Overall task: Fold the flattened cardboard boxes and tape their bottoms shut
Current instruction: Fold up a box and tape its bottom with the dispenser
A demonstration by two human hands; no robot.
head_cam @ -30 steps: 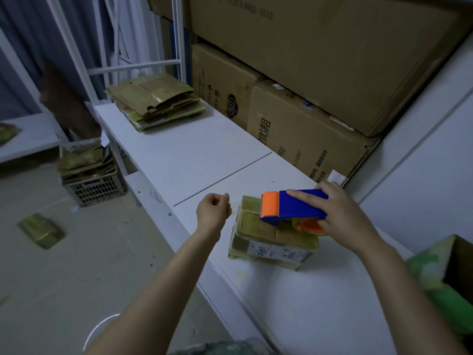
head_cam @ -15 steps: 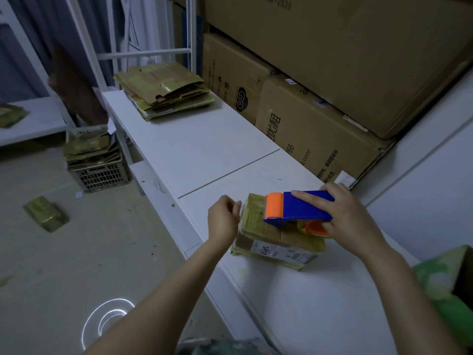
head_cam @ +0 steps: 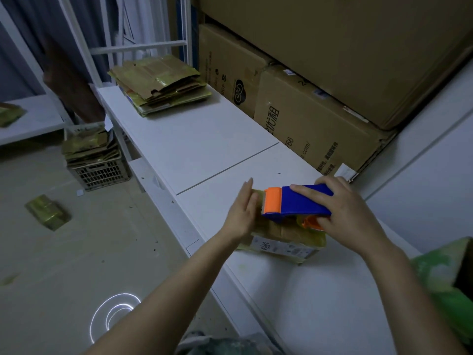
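Box (head_cam: 284, 248) of green-brown cardboard sits on the white table (head_cam: 204, 149), in the lower middle of the frame. The right hand (head_cam: 350, 221) grips the blue and orange tape dispenser (head_cam: 299, 203), which rests on top of the box with its orange end pointing left. The left hand (head_cam: 242, 213) has its fingers straight and together, flat against the box's left end, just beside that orange end. A stack of flattened boxes (head_cam: 160, 88) lies at the table's far end, upper left. A crate (head_cam: 99, 171) of more flat boxes stands on the floor at left. Large cartons (head_cam: 307, 124) fill the upper right.
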